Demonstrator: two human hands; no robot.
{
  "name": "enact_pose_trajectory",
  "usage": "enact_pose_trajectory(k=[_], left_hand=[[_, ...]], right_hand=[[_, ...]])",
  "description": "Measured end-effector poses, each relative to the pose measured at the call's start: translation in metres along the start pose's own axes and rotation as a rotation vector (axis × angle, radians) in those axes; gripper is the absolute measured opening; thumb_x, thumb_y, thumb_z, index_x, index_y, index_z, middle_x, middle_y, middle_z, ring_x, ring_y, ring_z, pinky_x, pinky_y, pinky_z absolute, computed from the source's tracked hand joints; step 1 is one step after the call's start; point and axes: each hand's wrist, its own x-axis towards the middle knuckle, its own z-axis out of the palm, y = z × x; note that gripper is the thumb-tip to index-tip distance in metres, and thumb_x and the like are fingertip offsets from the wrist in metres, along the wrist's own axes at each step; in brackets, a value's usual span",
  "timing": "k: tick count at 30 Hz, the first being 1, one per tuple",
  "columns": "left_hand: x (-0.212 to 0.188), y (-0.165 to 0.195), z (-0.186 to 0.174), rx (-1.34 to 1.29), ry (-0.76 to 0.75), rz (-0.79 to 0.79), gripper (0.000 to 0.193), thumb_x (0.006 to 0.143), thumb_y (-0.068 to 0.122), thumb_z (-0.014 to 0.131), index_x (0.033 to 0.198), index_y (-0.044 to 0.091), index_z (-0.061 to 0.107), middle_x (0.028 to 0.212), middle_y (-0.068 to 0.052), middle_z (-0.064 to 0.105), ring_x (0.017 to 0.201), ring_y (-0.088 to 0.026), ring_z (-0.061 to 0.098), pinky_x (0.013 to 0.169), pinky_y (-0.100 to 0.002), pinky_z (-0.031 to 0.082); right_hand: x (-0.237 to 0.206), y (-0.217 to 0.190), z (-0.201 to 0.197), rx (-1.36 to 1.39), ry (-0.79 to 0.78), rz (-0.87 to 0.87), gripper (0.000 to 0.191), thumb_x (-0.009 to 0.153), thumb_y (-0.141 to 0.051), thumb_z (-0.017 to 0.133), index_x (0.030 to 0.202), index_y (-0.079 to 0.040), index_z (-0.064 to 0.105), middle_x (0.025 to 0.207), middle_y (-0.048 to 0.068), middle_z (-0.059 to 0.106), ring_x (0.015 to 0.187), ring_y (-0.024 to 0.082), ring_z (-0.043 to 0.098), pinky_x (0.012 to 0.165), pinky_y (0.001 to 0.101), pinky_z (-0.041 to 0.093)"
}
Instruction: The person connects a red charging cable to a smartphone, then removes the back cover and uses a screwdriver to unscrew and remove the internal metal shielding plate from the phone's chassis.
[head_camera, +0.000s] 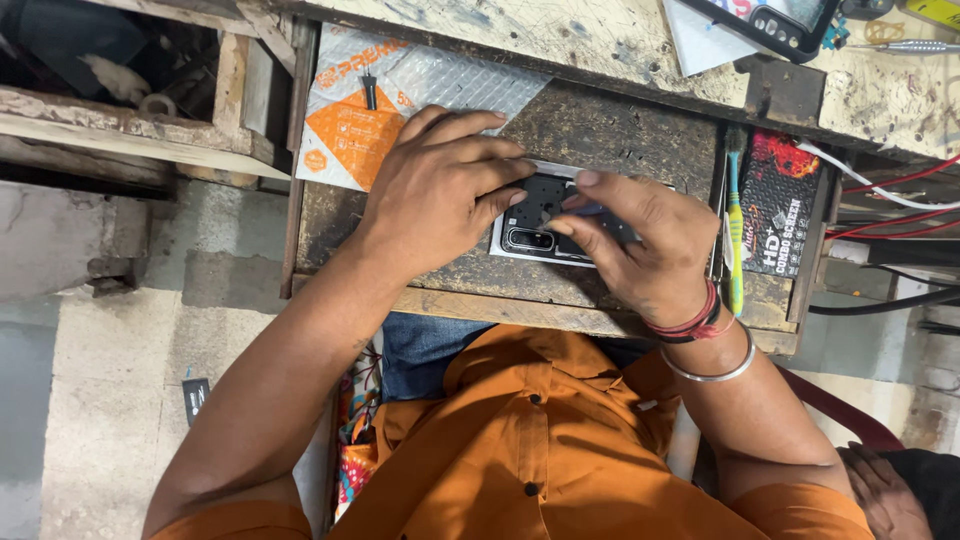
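Flat, dark, rectangular phone with its back opened (540, 215) lies on the scarred dark wooden work board (620, 140), near the middle, pinned under both hands. A camera strip with lens rings shows at its near-left corner.

Left hand (435, 190): palm down, fingers spread and pressed flat on the left part of the phone, steadying it rather than gripping. Nothing closed in it.

Right hand (640, 240): fingers curled, thumb and forefinger pinched over the phone's centre. Whether a small part or tool sits in the pinch, cannot tell; something bluish-grey shows at the fingertips, too small to name.

Handling, as a judgement: thin, stiff, light slab; smooth edges likely slippery; exposed inner parts and lenses look fragile. Best held by the long side edges, or pressed flat at a corner, away from the open middle.

Around it: orange-and-silver foil pouch (400, 100) far left, partly under the left hand. Green-and-blue toothbrush (735, 235) lies just right of the right hand, beside a black-and-red printed cardboard packet (780, 205). Red and white wires (890, 195) trail off at right. The board is rough and pitted; the pale bench top (560, 35) beyond it is scratched and stained.
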Motion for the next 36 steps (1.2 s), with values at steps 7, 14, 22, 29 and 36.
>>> enact_pose_trajectory(k=[7,14,22,29,36], left_hand=[[0.001,0.003,-0.004,-0.005,0.009,0.004,0.022,0.091,0.031,0.078,0.107,0.017,0.082,0.12,0.003,0.076,0.13,-0.02,0.058,0.109,-0.044,0.037],[0.0,0.002,-0.005,0.003,0.012,0.015,0.023,0.091,0.03,0.078,0.109,0.016,0.082,0.121,0.001,0.075,0.13,-0.021,0.058,0.109,-0.044,0.037],[0.004,0.004,-0.003,0.012,-0.019,-0.017,0.02,0.091,0.031,0.078,0.105,0.018,0.081,0.119,0.003,0.076,0.129,-0.018,0.059,0.11,-0.045,0.037],[0.004,0.007,-0.008,0.012,-0.015,0.002,0.023,0.092,0.029,0.076,0.11,0.016,0.081,0.123,0.001,0.075,0.13,-0.02,0.058,0.113,-0.045,0.036],[0.008,0.013,-0.011,0.006,-0.002,0.003,0.021,0.088,0.024,0.077,0.107,0.014,0.081,0.121,0.0,0.076,0.129,-0.022,0.06,0.111,-0.044,0.039]], right_hand=[[-0.002,-0.002,-0.001,0.019,0.0,0.044,0.034,0.096,-0.01,0.083,0.124,-0.006,0.065,0.102,0.011,0.076,0.096,0.022,0.079,0.083,0.0291,0.063],[0.002,-0.007,0.002,0.052,0.005,0.06,0.026,0.094,-0.008,0.084,0.116,-0.006,0.07,0.104,0.01,0.078,0.097,0.022,0.08,0.083,0.0292,0.064],[0.007,-0.009,-0.002,0.083,-0.004,0.021,0.031,0.094,-0.01,0.08,0.12,-0.006,0.065,0.102,0.01,0.075,0.094,0.024,0.078,0.08,0.0309,0.063],[0.002,-0.005,-0.003,0.077,-0.055,0.002,0.031,0.098,-0.007,0.077,0.127,-0.009,0.065,0.105,0.008,0.077,0.096,0.024,0.08,0.081,0.03,0.064],[-0.005,-0.001,-0.006,0.025,-0.018,0.014,0.037,0.094,-0.013,0.082,0.126,-0.012,0.066,0.103,0.008,0.077,0.089,0.023,0.077,0.075,0.0318,0.06]])
